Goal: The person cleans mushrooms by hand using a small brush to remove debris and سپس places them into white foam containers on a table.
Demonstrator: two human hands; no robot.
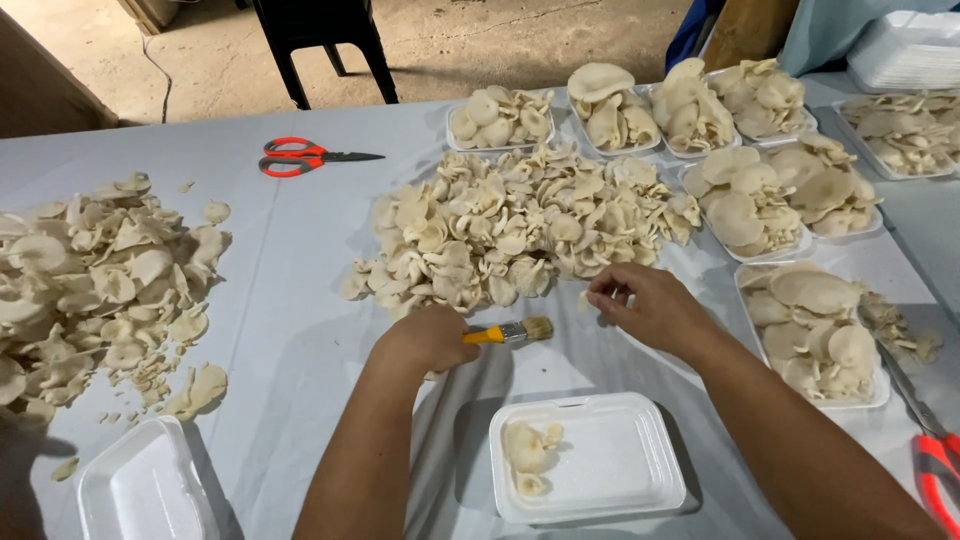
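My left hand (430,338) grips a small brush (508,333) with a yellow handle, bristles pointing right. My right hand (650,303) pinches a small pale mushroom piece (586,298) at the near edge of a big heap of oyster mushrooms (520,225) in the middle of the table. The brush tip is a few centimetres left of that piece. In front of both hands lies a white foam tray (620,460) holding two or three mushrooms (530,455) at its left side.
Another mushroom heap (90,290) spreads at the left. Filled foam trays (780,200) line the back right, one (815,335) near my right arm. Red scissors (300,157) lie at the back left, another red-handled pair (930,450) at the right edge. An upturned foam tray (145,490) sits front left.
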